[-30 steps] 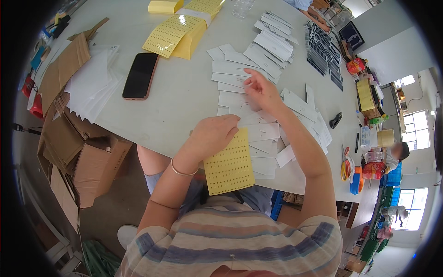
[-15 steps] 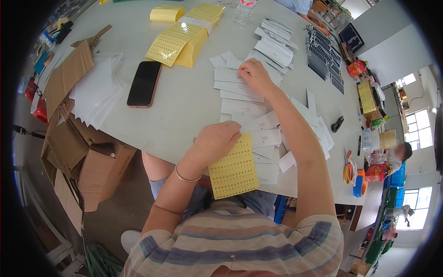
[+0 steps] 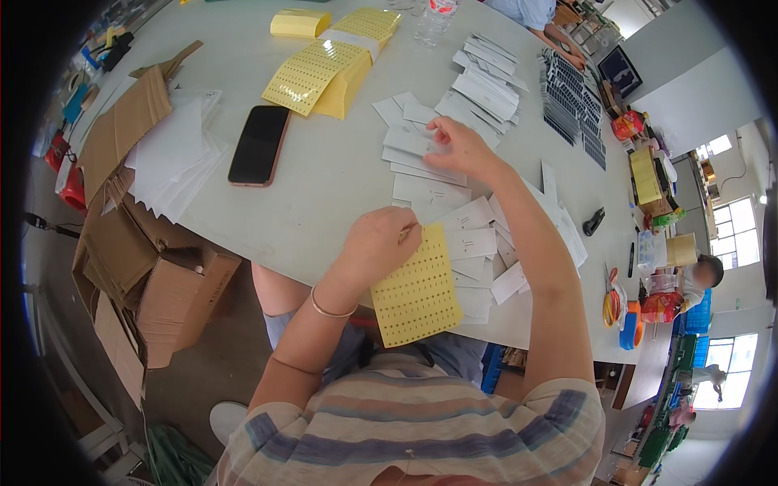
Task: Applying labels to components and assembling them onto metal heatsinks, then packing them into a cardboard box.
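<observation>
My left hand [image 3: 382, 247], a bangle on its wrist, grips the top corner of a yellow sheet [image 3: 417, 292] covered with rows of small dark marks. This sheet hangs over the near table edge and overlaps part of a row of white cards [image 3: 472, 243]. Farther up that row, my right hand [image 3: 463, 150] hovers at more white cards [image 3: 413, 139], its thumb and fingers apart with nothing visible between them. Whether its fingertips touch a card is hard to see.
A black phone [image 3: 258, 146] lies left of the cards. Banded yellow sheets [image 3: 328, 65], a bottle [image 3: 435, 23] and a white card stack [image 3: 489, 85] lie beyond. Right stand dark printed pieces [image 3: 570, 105], a black clip-like tool [image 3: 594, 221] and scissors [image 3: 613, 304]. Cardboard [image 3: 174, 300] stands left.
The right hand's thumb and fingers have spread from a pinch at the cards, and the hand has shifted slightly nearer. The yellow sheet in my left hand has tilted a little.
</observation>
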A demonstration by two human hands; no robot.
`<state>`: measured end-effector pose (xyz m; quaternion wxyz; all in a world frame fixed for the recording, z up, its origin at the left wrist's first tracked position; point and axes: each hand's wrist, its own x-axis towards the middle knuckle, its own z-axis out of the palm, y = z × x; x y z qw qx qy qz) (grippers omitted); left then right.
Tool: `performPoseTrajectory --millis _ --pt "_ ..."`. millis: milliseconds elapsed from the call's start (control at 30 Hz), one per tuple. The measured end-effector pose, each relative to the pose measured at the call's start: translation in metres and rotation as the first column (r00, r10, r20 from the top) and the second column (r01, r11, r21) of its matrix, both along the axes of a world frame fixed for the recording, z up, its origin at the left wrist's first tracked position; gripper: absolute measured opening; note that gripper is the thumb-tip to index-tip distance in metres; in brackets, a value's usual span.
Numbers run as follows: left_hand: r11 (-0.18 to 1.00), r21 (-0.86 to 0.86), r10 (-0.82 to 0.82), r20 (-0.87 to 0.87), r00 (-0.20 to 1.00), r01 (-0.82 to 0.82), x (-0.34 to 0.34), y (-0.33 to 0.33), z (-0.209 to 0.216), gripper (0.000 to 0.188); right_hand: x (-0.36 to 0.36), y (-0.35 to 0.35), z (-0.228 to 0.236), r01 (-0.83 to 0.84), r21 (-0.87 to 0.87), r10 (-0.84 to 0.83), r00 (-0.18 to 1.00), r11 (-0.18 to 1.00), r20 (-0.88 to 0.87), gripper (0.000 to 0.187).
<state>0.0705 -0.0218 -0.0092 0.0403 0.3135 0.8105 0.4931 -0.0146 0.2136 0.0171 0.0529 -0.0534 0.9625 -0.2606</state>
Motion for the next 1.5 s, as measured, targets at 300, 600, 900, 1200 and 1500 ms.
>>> performPoseTrajectory --millis 300,600,900,1200,1500 --pt "0.997 0.067 0.031 -0.033 0.999 -0.029 -0.003 0.001 -0.001 0.012 0.088 -0.013 0.023 -0.201 -0.364 0.228 0.973 0.909 0.032 0.019" --pt "0.998 0.059 -0.001 0.078 0.997 -0.004 -0.001 0.000 -0.003 0.014 0.116 -0.036 0.015 -0.424 0.400 0.576 0.686 0.813 -0.443 0.008" --pt "0.998 0.063 0.019 0.101 0.995 -0.026 -0.004 0.002 0.002 0.015 0.038 -0.008 -0.005 0.035 -0.267 -0.113 0.953 0.963 -0.282 0.007" --pt "0.997 -0.040 0.066 -0.020 0.998 -0.067 -0.009 -0.015 -0.008 0.016 0.001 -0.030 -0.018 -0.018 -0.066 0.000 0.968 0.998 -0.251 0.047" --pt "0.999 -0.037 0.001 0.113 0.994 0.003 0.005 0.001 -0.002 0.024 0.032 -0.004 -0.010 -0.116 0.162 0.153 0.959 0.980 -0.237 0.059"
